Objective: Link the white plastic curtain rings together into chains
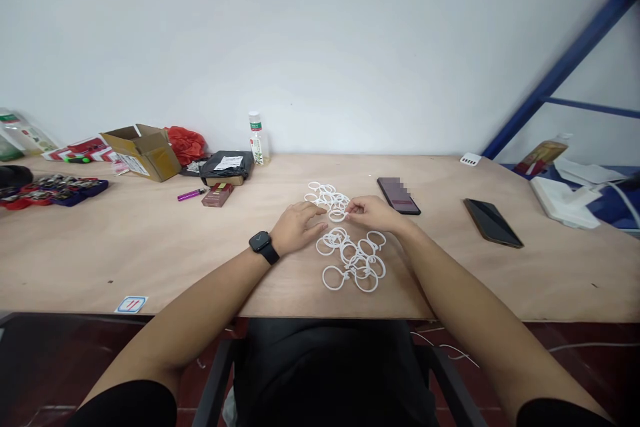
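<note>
on my feed, right hand (370, 213) pinch-tight on a white plastic ring (337, 221), half-open, empty left hand (299, 227) at its nine o'clock

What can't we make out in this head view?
Head view, all:
Right hand: whether it grips the ring beside it; too small.
Near rings, far rings: count; they overlap.
Phone by that hand: part of its screen, behind pixel blocks.
Carton: contents, hidden by its walls and flaps.
Package label: text too small to read.
Black item, far left: full shape, cut off by the left edge.
</note>
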The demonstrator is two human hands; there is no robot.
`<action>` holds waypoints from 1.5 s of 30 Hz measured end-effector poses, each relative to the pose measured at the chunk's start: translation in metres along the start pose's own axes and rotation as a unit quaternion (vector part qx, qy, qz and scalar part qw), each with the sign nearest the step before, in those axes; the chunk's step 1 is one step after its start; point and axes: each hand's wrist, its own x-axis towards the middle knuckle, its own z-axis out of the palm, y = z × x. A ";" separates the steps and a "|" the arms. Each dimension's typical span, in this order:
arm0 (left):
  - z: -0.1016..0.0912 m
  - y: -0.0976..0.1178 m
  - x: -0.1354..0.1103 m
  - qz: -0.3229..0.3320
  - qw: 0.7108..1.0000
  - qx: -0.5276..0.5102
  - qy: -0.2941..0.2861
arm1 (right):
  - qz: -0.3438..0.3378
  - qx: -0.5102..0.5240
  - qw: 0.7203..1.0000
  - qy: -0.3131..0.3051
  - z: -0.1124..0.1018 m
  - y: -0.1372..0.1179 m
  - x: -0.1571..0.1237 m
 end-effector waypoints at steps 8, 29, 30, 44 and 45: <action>0.003 -0.002 -0.001 -0.002 0.998 0.025 0.054 | -0.038 0.128 0.990 0.047 0.036 -0.036 -0.008; -0.001 0.006 0.001 -0.032 0.999 0.024 0.031 | -0.044 0.271 0.962 -0.003 0.041 -0.022 -0.004; -0.002 0.007 0.001 -0.032 0.999 0.025 0.030 | -0.046 0.275 0.960 -0.007 0.041 -0.023 -0.004; 0.000 0.001 0.001 -0.025 0.997 0.032 0.072 | -0.075 0.165 0.976 0.119 0.034 -0.027 -0.002; 0.001 0.000 0.000 -0.027 0.996 0.034 0.082 | -0.073 0.137 0.975 0.159 0.031 -0.024 -0.001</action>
